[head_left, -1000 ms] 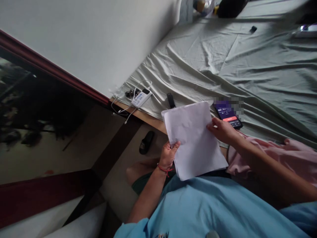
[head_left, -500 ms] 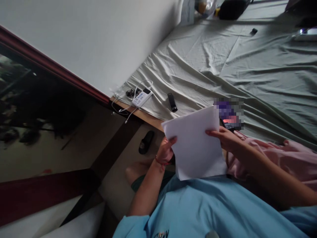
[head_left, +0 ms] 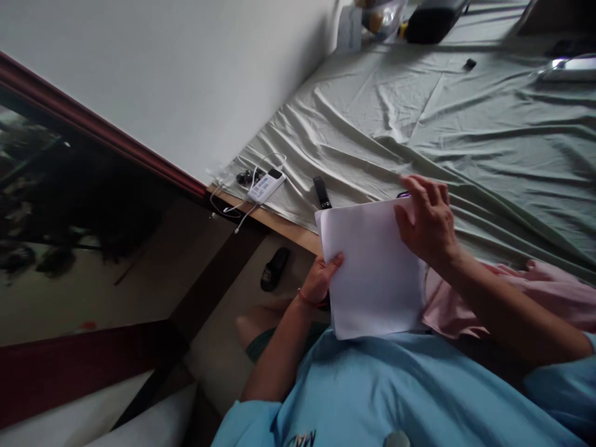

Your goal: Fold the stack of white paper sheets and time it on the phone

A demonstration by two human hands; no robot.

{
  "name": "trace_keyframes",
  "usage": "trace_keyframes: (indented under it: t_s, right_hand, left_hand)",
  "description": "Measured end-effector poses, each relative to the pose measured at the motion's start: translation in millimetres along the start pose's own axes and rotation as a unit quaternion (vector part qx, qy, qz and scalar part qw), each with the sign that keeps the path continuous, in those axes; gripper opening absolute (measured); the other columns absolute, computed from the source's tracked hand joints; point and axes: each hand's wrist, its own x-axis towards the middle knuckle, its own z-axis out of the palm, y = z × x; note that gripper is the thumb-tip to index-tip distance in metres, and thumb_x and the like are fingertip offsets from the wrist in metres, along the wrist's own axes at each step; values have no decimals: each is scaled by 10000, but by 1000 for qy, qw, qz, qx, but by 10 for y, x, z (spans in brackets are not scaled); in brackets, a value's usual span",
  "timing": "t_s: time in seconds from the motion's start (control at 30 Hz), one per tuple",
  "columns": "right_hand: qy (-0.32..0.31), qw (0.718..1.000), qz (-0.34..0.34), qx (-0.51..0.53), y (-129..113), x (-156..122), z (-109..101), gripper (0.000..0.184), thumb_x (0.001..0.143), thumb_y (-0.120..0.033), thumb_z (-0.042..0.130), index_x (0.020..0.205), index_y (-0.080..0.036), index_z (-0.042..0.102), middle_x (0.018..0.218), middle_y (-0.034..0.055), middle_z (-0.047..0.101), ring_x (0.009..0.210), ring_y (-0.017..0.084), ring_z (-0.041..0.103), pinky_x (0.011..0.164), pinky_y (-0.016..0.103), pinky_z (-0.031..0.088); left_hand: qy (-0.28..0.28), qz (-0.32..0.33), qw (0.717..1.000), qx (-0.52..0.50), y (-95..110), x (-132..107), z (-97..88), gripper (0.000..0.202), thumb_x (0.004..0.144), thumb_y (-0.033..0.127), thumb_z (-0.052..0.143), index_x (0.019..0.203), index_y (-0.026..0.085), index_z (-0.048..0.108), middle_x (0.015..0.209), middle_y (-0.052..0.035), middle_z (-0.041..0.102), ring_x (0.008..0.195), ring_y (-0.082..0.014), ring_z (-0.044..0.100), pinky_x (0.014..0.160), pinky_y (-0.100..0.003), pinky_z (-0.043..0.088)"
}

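Note:
A stack of white paper sheets [head_left: 372, 267] is held above my lap at the edge of a bed. My left hand [head_left: 321, 279] grips the stack's left edge, thumb on top. My right hand [head_left: 426, 217] rests on the stack's upper right corner with fingers spread and slightly curled over the edge. A phone that lay behind the paper is hidden, apart from a sliver at the paper's top edge.
The bed is covered by a wrinkled pale green sheet [head_left: 465, 124]. A white power bank with cables [head_left: 265, 185] and a small black device [head_left: 321, 192] lie near its edge. Pink cloth [head_left: 512, 292] lies by my right arm. A black sandal [head_left: 274, 268] sits on the floor.
My right hand moved up from the paper's right edge to its upper right corner, fingers spreading. The stack shifted slightly right and now covers the phone.

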Motion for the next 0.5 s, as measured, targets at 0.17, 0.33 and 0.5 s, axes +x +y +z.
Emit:
trace_keyframes:
  t_s: [0.17, 0.33, 0.5]
  right_hand:
    - [-116, 974, -185, -63, -298, 308, -8, 266, 1007, -260, 475, 1128, -186, 700, 1249, 130, 686, 1253, 300, 533, 1112, 495, 330]
    - [-157, 967, -189, -60, -440, 402, 84, 281, 1027, -301, 462, 1078, -169, 705, 1070, 118, 730, 1140, 282, 577, 1013, 419, 352]
    - [-270, 948, -170, -8, -538, 496, 170, 299, 1019, -280, 436, 914, -189, 701, 894, 60, 721, 801, 194, 610, 713, 315, 359]
  left_hand:
    - [11, -5, 1000, -3, 35, -49, 67, 537, 621, 538, 909, 855, 95, 717, 716, -46, 676, 581, -119, 599, 539, -225, 459]
    - [-36, 12, 999, 6, -26, -37, -7, 497, 682, 556, 869, 771, 99, 694, 678, -32, 633, 570, -96, 554, 539, -212, 412]
    - [-31, 39, 998, 48, -65, 4, -47, 527, 731, 606, 816, 787, 98, 686, 687, -36, 615, 580, -94, 523, 545, -220, 395]
